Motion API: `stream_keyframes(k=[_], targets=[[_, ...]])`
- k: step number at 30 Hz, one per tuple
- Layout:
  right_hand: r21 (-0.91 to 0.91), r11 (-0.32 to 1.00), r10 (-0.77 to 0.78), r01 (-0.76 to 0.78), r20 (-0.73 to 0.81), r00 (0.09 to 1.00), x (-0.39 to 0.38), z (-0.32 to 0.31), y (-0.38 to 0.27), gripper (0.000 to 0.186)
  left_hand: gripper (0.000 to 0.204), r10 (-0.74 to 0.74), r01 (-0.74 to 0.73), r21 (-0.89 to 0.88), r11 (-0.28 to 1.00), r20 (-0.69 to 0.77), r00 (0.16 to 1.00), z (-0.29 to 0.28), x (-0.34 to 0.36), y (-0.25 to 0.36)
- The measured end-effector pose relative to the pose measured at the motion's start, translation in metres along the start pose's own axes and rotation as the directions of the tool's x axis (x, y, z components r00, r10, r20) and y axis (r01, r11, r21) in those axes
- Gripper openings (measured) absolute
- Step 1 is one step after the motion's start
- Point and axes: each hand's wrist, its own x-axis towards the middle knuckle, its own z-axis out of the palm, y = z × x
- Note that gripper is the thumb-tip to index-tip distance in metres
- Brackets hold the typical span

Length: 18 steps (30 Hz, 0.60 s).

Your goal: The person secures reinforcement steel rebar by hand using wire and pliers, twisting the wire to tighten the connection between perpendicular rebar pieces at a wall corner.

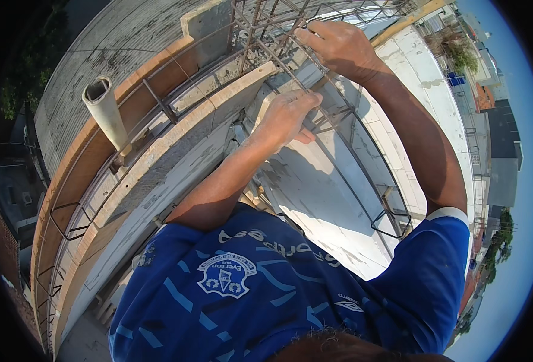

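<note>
A cage of thin steel rebar runs along the top of the formwork, with long bars and stirrups reaching down toward the lower right. My left hand is closed on a long bar of this rebar near the middle of the view, thumb and fingers bent round it. My right hand is higher and to the right, its fingertips curled on a bar of the cage. Wooden form boards edge the channel just left of my hands. A square stirrup hangs on bars below my right forearm.
An upright white pipe stands in the left channel beside an outer plywood board. A corrugated roof lies beyond it. A white wall drops below my hands. Rooftops and trees show far right.
</note>
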Motion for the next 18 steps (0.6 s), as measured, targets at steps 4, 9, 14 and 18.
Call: stream_keyframes(k=[4, 9, 14, 18], targets=[[-0.032, 0.999, -0.024, 0.025, 0.042, 0.999, -0.002, -0.001, 0.002, 0.039, 0.056, 0.004, -0.004, -0.02, 1.0, -0.001, 1.0, 0.003, -0.002, 0.001], [0.006, 0.992, -0.124, 0.125, -0.094, 0.988, 0.004, 0.005, 0.011, 0.023, 0.057, -0.004, 0.004, -0.032, 0.999, -0.003, 1.0, 0.003, -0.002, 0.0], [0.038, 0.988, -0.151, 0.152, -0.034, 0.988, 0.01, 0.0, 0.019, 0.019, 0.058, -0.018, 0.018, 0.001, 1.0, -0.029, 0.999, 0.006, -0.002, 0.003], [0.063, 0.985, -0.159, 0.159, 0.002, 0.987, 0.009, 0.0, 0.022, 0.016, 0.058, -0.023, 0.023, -0.008, 1.0, -0.018, 1.0, 0.005, -0.002, 0.004]])
